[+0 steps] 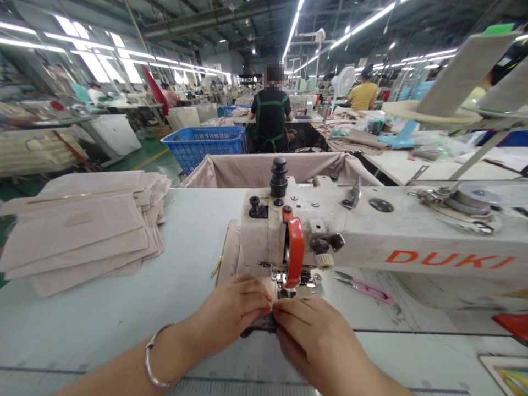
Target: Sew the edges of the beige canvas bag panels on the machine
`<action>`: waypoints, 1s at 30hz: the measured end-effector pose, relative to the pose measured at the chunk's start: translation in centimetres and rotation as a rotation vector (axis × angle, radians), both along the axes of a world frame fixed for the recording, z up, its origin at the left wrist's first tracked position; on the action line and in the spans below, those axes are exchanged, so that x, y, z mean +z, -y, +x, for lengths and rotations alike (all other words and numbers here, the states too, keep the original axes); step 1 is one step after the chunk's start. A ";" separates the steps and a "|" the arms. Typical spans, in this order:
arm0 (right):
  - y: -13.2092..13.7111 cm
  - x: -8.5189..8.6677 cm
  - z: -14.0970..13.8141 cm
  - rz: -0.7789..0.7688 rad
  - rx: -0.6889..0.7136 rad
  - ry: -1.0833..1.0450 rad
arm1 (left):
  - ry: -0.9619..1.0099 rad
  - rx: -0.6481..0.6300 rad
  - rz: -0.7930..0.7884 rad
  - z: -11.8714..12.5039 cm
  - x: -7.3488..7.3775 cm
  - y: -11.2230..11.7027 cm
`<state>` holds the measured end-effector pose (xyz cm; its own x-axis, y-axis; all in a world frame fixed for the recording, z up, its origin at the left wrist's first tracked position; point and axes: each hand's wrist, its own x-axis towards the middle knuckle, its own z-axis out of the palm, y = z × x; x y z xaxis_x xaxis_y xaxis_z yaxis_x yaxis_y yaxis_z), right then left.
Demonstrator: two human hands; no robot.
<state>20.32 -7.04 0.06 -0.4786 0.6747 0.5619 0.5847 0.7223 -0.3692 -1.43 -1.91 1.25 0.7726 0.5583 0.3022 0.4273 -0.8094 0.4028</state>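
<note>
Both of my hands rest on the sewing table right in front of the needle of a white DUKI sewing machine (371,231). My left hand (231,311), with a silver bangle on the wrist, presses down with curled fingers on a beige fabric piece (231,247) that runs under the presser foot (291,283). My right hand (313,335) lies beside it, fingers bent and pinching the fabric edge at the foot. Most of the fabric under the hands is hidden.
A stack of beige fabric pieces (82,231) lies at the left of the table. Pink thread snips (365,287) lie right of the needle. Behind the table hang a fabric catch bin (264,168) and a blue basket (206,144). Other workers sit at far benches.
</note>
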 end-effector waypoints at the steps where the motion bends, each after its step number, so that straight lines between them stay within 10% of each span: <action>1: -0.1 0.0 0.1 -0.018 -0.002 -0.028 | -0.007 -0.005 -0.001 0.0 -0.1 -0.1; 11: 0.0 -0.4 0.3 -0.069 -0.031 0.011 | -0.076 0.036 0.288 -0.3 -0.5 0.2; 30: -0.5 -1.2 -0.2 -0.134 -0.141 0.065 | -0.034 -0.024 0.111 -0.2 0.0 -2.3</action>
<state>20.08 -6.51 -1.10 -0.4066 0.8042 0.4334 0.7020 0.5787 -0.4151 -1.60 0.41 1.21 0.7961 0.5043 0.3344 0.4193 -0.8583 0.2959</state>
